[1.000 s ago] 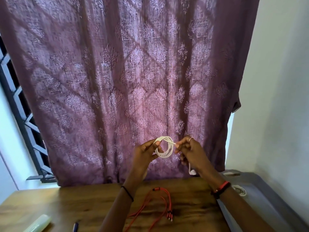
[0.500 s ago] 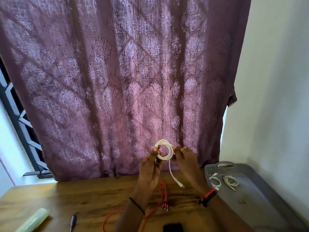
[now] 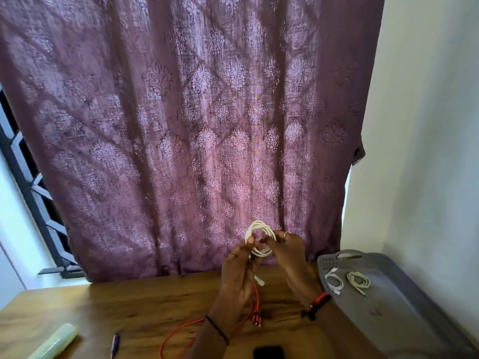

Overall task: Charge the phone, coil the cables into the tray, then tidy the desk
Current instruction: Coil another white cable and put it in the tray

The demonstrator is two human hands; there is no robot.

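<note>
The purple curtain (image 3: pixel 181 125) hangs behind the wooden desk (image 3: pixel 116 307). At the desk's right end is the grey tray (image 3: pixel 414 320), with a small white coil (image 3: pixel 334 281) and a cream coil (image 3: pixel 359 279) lying in it. My left hand (image 3: pixel 238 275) and right hand (image 3: pixel 290 257) both pinch the looped white cable (image 3: pixel 259 226) above the desk, its plug dangling. The red cable (image 3: pixel 178 330) sprawls beneath my wrists, with the phone (image 3: pixel 268 353) at the near edge and a pen (image 3: pixel 114 344) to the left.

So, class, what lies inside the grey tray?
Two coiled cables: a white coil beside a beige coil. The right forearm covers the near left edge of the grey tray.
</note>
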